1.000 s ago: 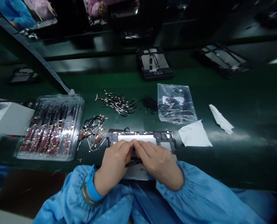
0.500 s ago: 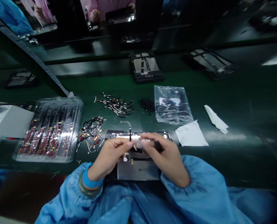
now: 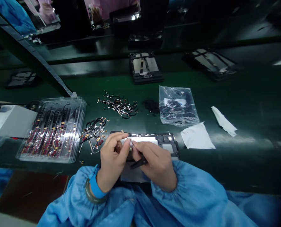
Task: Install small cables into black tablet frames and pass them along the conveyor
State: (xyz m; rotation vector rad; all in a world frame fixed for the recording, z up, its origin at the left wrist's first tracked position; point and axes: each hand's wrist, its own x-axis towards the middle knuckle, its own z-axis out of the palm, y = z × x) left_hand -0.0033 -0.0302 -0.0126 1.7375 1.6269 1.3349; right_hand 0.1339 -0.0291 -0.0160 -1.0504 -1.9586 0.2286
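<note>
Over the opened device (image 3: 165, 138), my left hand (image 3: 114, 154) has thumb and forefinger closed in a pinch. A pale tip of a flex cable (image 3: 122, 131) shows just above those fingers; the rest is hidden. My right hand (image 3: 154, 160) is closed around a slim black tool (image 3: 139, 163), perhaps tweezers, whose back end sticks out toward the left. Its fingertips meet those of my left hand, so the working point is covered. Below both hands lies a flat grey panel (image 3: 134, 176) of the device.
Left of the device are a pile of flex cables (image 3: 93, 134) and a clear tray (image 3: 51, 132) of cable parts. Behind lie thin black cables (image 3: 120, 105), a plastic bag (image 3: 178, 105) and white wipes (image 3: 198, 136). More open devices (image 3: 145, 66) sit farther back; co-workers are beyond.
My right hand has moved left to meet my left hand. The flex cable, earlier hanging visibly from my left fingers, is now mostly hidden. The view has shifted slightly.
</note>
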